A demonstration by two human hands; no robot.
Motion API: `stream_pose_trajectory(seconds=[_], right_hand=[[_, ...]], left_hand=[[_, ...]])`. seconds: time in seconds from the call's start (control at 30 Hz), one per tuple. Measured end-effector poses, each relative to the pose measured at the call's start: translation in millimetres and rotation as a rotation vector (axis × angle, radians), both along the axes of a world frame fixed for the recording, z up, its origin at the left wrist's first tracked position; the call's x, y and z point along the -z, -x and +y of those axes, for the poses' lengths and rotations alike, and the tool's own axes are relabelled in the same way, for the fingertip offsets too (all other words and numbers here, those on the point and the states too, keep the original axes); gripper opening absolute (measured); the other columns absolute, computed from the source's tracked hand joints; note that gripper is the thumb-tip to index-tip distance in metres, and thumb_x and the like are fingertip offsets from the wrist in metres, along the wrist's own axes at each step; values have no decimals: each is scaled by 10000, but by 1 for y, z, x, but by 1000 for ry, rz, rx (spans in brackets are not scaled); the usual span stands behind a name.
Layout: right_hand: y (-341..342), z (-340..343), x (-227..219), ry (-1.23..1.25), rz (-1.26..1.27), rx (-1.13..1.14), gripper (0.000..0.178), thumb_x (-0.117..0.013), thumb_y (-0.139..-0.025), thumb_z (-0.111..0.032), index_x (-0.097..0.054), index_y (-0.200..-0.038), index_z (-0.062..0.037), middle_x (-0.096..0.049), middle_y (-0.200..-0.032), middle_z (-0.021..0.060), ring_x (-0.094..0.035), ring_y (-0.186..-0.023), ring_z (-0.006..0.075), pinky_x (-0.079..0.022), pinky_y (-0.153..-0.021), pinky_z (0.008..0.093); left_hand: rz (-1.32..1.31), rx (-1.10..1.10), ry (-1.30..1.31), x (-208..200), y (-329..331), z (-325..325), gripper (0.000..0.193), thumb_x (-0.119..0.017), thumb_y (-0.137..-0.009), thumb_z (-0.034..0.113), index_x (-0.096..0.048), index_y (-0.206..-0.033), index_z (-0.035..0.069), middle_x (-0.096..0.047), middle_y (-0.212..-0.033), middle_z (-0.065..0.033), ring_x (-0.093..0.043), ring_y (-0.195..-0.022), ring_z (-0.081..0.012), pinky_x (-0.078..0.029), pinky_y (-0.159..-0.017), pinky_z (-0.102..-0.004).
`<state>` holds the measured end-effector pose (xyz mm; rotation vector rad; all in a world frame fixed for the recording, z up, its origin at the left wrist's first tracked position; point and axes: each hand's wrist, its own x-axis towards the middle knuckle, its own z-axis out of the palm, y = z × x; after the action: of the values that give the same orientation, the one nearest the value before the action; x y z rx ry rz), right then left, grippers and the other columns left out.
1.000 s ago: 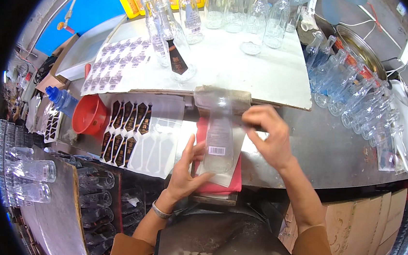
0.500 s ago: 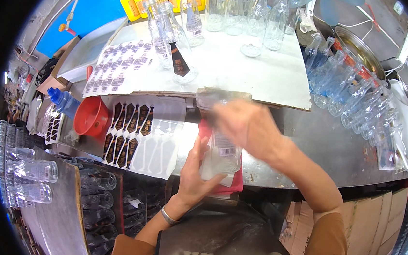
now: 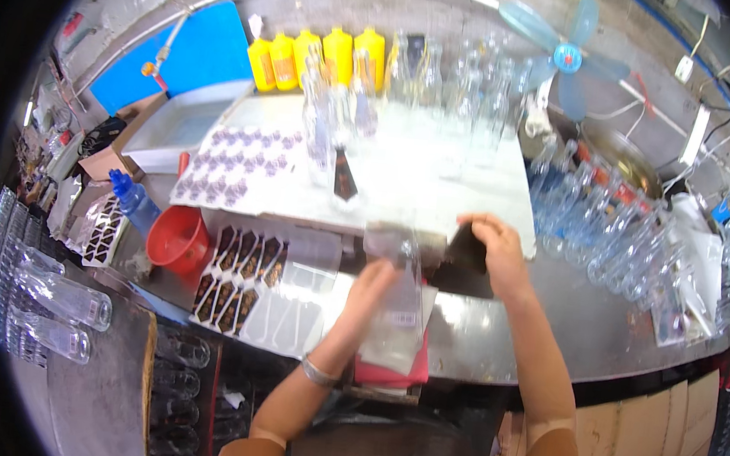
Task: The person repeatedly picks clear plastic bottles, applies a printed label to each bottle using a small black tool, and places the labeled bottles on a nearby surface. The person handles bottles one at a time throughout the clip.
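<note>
A clear glass bottle (image 3: 404,305) with a small printed back label lies on a stand padded with red cloth (image 3: 409,366), its neck pointing away from me. My left hand (image 3: 368,291) is closed at the bottle's left side near the shoulder, its fingers smeared by motion. To the right of the neck, my right hand (image 3: 500,253) grips a dark, flat-looking piece (image 3: 470,253), whose kind I cannot make out. Left of the stand lies a sheet of black tie-shaped labels (image 3: 239,273), its right part peeled bare. One such label (image 3: 345,178) shows on a bottle standing on the white board.
The white board (image 3: 421,181) carries label sheets (image 3: 236,160), yellow bottles (image 3: 337,56) and glass bottles. A red bowl (image 3: 177,238) and blue squeeze bottle (image 3: 133,199) stand left. Bottles (image 3: 608,228) lie at right, below a fan (image 3: 568,59). Cartons (image 3: 625,433) stand under the bench.
My right hand has moved off the bottle to the right with the dark piece. My left hand has shifted up along the bottle. The view has tilted up.
</note>
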<state>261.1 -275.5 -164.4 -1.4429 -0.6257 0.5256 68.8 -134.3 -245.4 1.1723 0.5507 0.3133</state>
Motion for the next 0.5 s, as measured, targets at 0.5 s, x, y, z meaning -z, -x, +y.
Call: stream_pose_trajectory(seconds=[0.5], right_hand=[[35, 42, -142, 208, -758, -8, 233, -702, -937, -200, -657, -1029, 9, -766, -879, 97, -701, -852, 92, -531, -739, 256]], left_hand=[[-331, -19, -218, -36, 69, -12, 579, -437, -1067, 175, -247, -1573, -31, -389, -1576, -207, -392, -1457, -293, -279, -1210, -418]])
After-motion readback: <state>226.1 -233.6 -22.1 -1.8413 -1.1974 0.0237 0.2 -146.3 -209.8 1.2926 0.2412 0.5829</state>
